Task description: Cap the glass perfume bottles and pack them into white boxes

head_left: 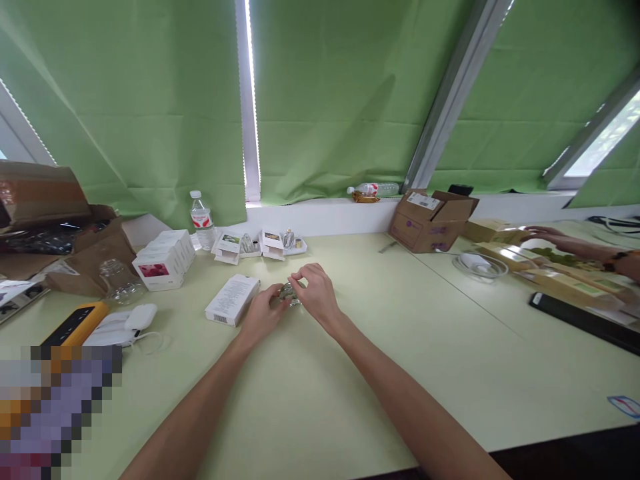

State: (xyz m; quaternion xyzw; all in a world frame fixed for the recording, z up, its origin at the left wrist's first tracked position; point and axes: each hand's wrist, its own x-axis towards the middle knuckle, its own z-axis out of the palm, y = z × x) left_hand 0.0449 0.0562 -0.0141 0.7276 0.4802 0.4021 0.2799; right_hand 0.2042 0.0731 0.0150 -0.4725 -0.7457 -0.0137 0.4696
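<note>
In the middle of the table, my left hand [263, 312] is curled round the side of a small, shiny, clear glass-like item [289, 293]. From the other side my right hand [319, 299] reaches over it, fingers pinched together at its top. My fingers cover much of the item, so its exact kind is hidden. A closed white printed box [233, 300] lies flat just left of my left hand. Behind my hands, two opened white boxes [229, 249] [273, 245] lie on their sides, with small shiny pieces beside them.
White cartons [163, 263], a clear jar [120, 283] and an upright water bottle [201, 221] stand to the left. An open cardboard box [430, 220] is at the back right. Another person's hand [560, 241] reaches over yellowish boxes [575, 287] near a long black bar [585, 323].
</note>
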